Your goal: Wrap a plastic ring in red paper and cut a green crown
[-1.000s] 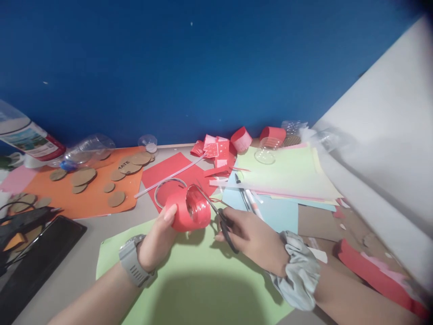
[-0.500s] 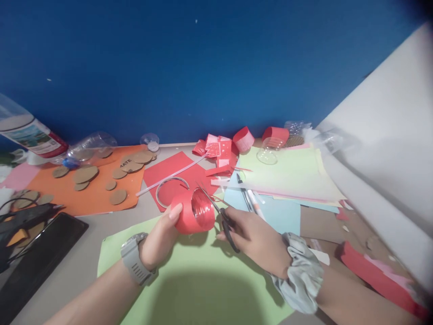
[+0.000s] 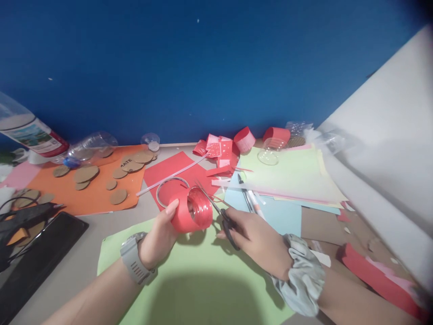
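Note:
My left hand (image 3: pixel 161 237), with a grey watch on its wrist, grips a short clear plastic bottle section wrapped in red paper (image 3: pixel 182 217). Its open end faces right, and the ribbed plastic (image 3: pixel 203 208) shows inside. In my right hand (image 3: pixel 252 234) is a pair of scissors (image 3: pixel 227 221) with black handles, the blades pointing up and left beside the rim of the wrapped piece. Whether the blades touch the rim I cannot tell. Both hands are above a green paper sheet (image 3: pixel 199 289). Just behind the wrapped piece lies a thin curved plastic strip (image 3: pixel 162 185) on red paper (image 3: pixel 179 164).
Cardboard discs (image 3: pixel 86 174) lie on orange paper (image 3: pixel 101 198), with a clear bottle (image 3: pixel 91 146) behind. A black phone (image 3: pixel 43 257) and a dark glue gun (image 3: pixel 30 214) are at left. Pens (image 3: pixel 246 194), red rings (image 3: pixel 244 139) and paper sheets (image 3: pixel 291 174) lie toward the back right.
The red-wrapped piece has turned slightly in my left hand, so more of its ribbed plastic shows. My right hand and the scissors have hardly moved.

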`<state>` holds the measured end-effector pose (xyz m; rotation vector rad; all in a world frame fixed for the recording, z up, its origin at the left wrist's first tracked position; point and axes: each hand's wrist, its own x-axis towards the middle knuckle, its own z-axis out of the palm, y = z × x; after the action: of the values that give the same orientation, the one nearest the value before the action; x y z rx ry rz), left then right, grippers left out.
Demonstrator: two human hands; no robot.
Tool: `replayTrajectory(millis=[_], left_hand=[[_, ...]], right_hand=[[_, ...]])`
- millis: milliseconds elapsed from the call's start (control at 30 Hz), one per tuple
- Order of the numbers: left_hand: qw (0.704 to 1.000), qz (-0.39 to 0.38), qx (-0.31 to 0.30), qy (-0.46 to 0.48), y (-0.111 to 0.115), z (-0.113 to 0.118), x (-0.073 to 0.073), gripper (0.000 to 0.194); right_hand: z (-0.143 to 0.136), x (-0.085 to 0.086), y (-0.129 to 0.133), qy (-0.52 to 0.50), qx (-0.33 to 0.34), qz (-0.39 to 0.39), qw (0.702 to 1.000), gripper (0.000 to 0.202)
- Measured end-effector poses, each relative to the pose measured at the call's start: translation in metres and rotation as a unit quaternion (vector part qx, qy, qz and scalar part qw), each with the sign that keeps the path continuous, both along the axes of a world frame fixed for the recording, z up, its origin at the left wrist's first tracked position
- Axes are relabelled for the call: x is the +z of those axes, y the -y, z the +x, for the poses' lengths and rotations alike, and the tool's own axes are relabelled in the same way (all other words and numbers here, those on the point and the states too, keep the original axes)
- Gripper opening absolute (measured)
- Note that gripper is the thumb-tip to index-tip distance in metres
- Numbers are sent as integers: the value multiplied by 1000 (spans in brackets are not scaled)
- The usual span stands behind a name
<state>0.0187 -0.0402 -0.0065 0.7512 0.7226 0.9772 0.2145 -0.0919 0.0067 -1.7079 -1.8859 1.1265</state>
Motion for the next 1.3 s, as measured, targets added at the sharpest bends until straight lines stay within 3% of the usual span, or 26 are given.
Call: replayTrajectory(millis=[267,500,767,1000,1300], left_hand=[[999,34,-20,-3,0,-1,-1,36],[999,39,7,9,-2,2,0,30],[998,30,47,33,-1,1,1,22],[1000,9,-10,17,-1,0,-1,30],[999,7,-10,37,-1,1,0,22]], right_hand=[[-1,2,-2,41,0,13,999,18],[-1,0,-1,40,2,24,999,17],[0,-3,1,37,28,46,998,33],[1,-4,1,26,31,46,998,31],[0,-8,3,7,10,48,999,30]])
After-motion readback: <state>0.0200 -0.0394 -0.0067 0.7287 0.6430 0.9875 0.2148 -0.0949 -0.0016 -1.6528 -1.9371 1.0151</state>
